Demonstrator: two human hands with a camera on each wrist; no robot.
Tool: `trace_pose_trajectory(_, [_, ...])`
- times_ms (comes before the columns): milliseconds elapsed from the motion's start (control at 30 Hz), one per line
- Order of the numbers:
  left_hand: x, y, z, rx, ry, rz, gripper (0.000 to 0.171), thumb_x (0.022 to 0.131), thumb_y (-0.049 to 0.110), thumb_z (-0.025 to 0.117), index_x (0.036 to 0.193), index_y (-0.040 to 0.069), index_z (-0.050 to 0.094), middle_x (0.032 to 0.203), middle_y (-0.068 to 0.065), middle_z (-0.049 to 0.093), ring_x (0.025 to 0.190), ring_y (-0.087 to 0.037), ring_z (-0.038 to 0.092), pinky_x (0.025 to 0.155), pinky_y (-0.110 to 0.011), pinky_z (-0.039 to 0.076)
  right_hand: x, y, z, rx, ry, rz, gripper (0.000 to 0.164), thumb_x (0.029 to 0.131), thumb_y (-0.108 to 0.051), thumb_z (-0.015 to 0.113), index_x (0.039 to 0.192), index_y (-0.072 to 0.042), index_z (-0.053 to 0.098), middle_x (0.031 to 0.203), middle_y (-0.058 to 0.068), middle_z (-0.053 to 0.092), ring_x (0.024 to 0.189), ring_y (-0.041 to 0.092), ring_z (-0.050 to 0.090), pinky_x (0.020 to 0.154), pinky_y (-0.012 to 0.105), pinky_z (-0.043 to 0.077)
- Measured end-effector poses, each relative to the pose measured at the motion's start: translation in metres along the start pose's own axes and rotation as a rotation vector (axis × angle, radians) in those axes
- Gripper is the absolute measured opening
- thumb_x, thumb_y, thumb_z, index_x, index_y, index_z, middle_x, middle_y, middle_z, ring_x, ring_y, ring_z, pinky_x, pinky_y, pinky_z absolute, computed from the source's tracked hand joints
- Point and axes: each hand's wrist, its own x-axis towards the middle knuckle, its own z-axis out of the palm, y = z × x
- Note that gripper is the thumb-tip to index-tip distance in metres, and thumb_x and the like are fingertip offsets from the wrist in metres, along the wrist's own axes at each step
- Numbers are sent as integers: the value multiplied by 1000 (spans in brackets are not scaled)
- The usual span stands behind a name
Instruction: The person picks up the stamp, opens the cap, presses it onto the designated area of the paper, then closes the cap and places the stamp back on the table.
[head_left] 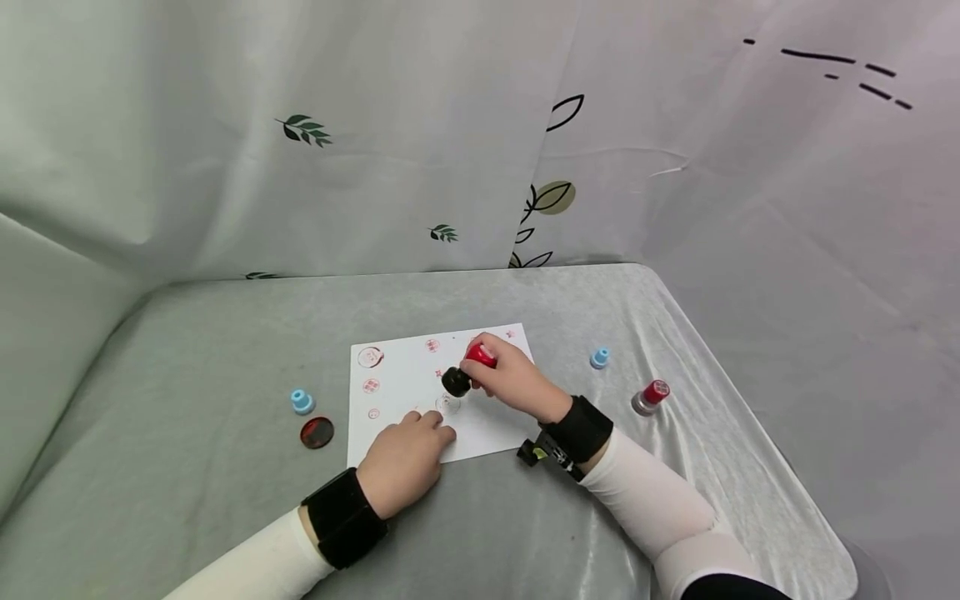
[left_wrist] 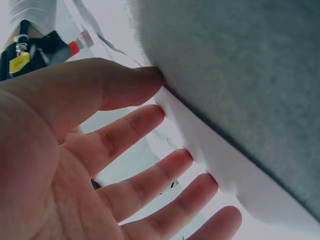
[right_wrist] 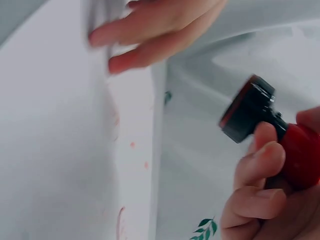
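Observation:
A white sheet of paper with several red stamped marks lies on the cloth. My right hand grips the red handle of a stamp over the middle of the sheet. In the right wrist view the black head of the stamp is tilted, with a dark red face turned sideways. At the sheet's lower left edge rests my left hand, holding nothing. Its fingers are extended and spread, with the tips on the paper in the left wrist view.
Left of the sheet are a small light-blue stamp and a round dark red lid-like disc. To the right stand another light-blue stamp and a red-topped stamp with a clear base. A grey cloth covers the table.

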Motion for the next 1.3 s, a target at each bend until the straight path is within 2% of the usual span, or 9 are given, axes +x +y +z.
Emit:
trace_pose_trajectory(167, [0, 0, -1, 15, -6, -6, 21, 77, 8, 69, 96, 15, 73, 94, -6, 64, 78, -25, 55, 59, -41, 50, -10, -10, -5, 190, 63, -31, 10, 98, -9, 54, 102, 0, 54, 73, 16, 58, 58, 19, 51, 52, 27, 44])
trace_pose_trajectory(300, [-2, 1, 0, 21, 1, -12, 20, 78, 9, 68, 97, 15, 72, 90, -5, 63, 78, -25, 55, 61, -40, 47, -21, -24, -8, 270, 91, -59, 9, 98, -2, 51, 105, 5, 52, 75, 19, 56, 59, 21, 48, 53, 24, 43])
trace_pose_trajectory(433, [-8, 0, -1, 12, -7, -48, 20, 79, 16, 70, 99, 14, 69, 88, -3, 62, 78, -23, 54, 62, -38, 45, -33, -46, -10, 272, 93, -87, 9, 96, 4, 50, 104, 8, 50, 75, 20, 56, 59, 22, 48, 54, 23, 42])
trace_pose_trajectory(533, [-15, -5, -5, 18, -17, -102, 30, 77, 24, 76, 104, 13, 68, 93, -4, 62, 81, -23, 55, 65, -39, 47, -40, -56, -11, 251, 88, -108, 7, 96, 5, 50, 103, 9, 50, 75, 23, 56, 59, 23, 48, 54, 23, 42])
trace_pose_trajectory(633, [-24, -16, -13, 41, -7, -163, 42, 75, 30, 79, 111, 11, 68, 100, -7, 64, 86, -26, 57, 68, -43, 50, -38, -47, -11, 241, 83, -130, 8, 96, 3, 51, 103, 7, 51, 76, 23, 57, 59, 24, 49, 53, 25, 43])
trace_pose_trajectory(833, [-48, -48, -27, 52, 32, -303, 44, 77, 23, 79, 114, 3, 66, 108, -17, 64, 94, -36, 57, 75, -54, 48, -37, -35, -11, 250, 79, -129, 8, 96, 3, 52, 105, 4, 52, 77, 22, 58, 60, 21, 50, 54, 26, 44])
trace_pose_trajectory(1033, [-64, -71, -28, 86, 110, -311, 34, 74, 4, 75, 107, -1, 68, 98, -20, 66, 84, -39, 59, 66, -54, 49, -47, -58, -13, 216, 86, -144, 9, 94, 9, 50, 102, 9, 50, 78, 29, 57, 62, 29, 50, 55, 24, 44])
trace_pose_trajectory(1167, [-69, -80, -25, 91, 118, -306, 26, 78, -1, 69, 104, -1, 69, 96, -20, 66, 79, -38, 60, 60, -51, 50, -50, -66, -14, 201, 89, -150, 9, 93, 10, 50, 102, 10, 50, 78, 30, 57, 65, 39, 51, 55, 24, 44])
trace_pose_trajectory(1300, [-70, -85, -23, 73, 111, -299, 21, 84, -2, 65, 105, -1, 69, 97, -21, 66, 80, -37, 61, 56, -48, 52, -51, -68, -13, 179, 90, -152, 10, 92, 9, 51, 102, 9, 51, 79, 27, 57, 66, 34, 54, 57, 25, 45])
